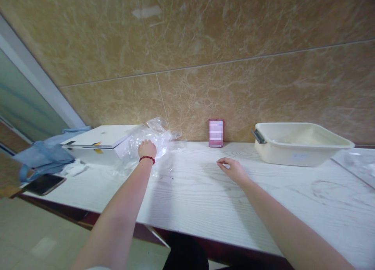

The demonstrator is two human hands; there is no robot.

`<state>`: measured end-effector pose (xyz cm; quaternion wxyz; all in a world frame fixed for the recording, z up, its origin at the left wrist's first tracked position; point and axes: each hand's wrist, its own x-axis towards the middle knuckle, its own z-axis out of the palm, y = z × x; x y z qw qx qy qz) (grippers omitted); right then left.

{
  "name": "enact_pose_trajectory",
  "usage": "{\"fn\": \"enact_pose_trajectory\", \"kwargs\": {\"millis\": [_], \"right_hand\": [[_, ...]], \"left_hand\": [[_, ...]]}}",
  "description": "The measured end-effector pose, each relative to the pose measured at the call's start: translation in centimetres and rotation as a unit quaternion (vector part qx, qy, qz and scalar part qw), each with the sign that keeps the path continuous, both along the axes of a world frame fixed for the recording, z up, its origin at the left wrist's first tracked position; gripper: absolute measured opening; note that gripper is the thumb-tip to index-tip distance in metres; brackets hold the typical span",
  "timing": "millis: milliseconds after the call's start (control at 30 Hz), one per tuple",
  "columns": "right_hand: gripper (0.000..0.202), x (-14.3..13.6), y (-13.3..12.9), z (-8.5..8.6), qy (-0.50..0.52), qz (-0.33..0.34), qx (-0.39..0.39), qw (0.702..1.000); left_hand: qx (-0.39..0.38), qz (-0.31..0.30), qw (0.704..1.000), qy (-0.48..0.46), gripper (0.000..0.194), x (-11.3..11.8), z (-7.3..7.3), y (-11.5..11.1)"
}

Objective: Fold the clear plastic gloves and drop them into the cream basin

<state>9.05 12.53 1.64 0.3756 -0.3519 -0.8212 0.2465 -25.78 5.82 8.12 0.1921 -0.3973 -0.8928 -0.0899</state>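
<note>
My left hand (147, 150), with a dark red cord bracelet at the wrist, is in a crumpled heap of clear plastic bags (164, 138). Its fingers curl over the plastic and look closed on it; the fingertips are partly hidden. To the right, my right hand (233, 169) is over the white wood-grain table (199, 199). Thumb and forefinger meet in a pinch, and nothing shows between them. A small card with a reddish border (216, 133) leans upright against the wall just beyond this hand; its face is blurred.
A cream plastic tub (303, 155) with a grey handle stands at the right. Left of the bags lie a white box (93, 155), a light blue cloth bag (47, 155) and a dark phone (44, 184). A marble-patterned wall (205, 67) closes off the table's back.
</note>
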Motion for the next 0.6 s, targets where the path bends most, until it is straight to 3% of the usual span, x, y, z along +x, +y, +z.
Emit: {"fn": "enact_pose_trajectory", "kwargs": {"millis": [67, 333, 600], "right_hand": [[0.017, 0.0, 0.0, 0.0, 0.003, -0.001, -0.002, 1.000], [0.017, -0.1, 0.0, -0.1, 0.004, 0.004, -0.011, 1.000], [0.016, 0.0, 0.1, -0.2, 0.005, 0.004, -0.009, 1.000]], "left_hand": [[-0.041, -0.008, 0.999, -0.023, 0.032, -0.8, -0.3, 0.1], [-0.074, -0.033, 0.997, -0.021, 0.034, -1.6, -1.3, 0.1], [-0.115, -0.158, 0.980, -0.032, 0.029, 0.9, -4.1, 0.5]]}}
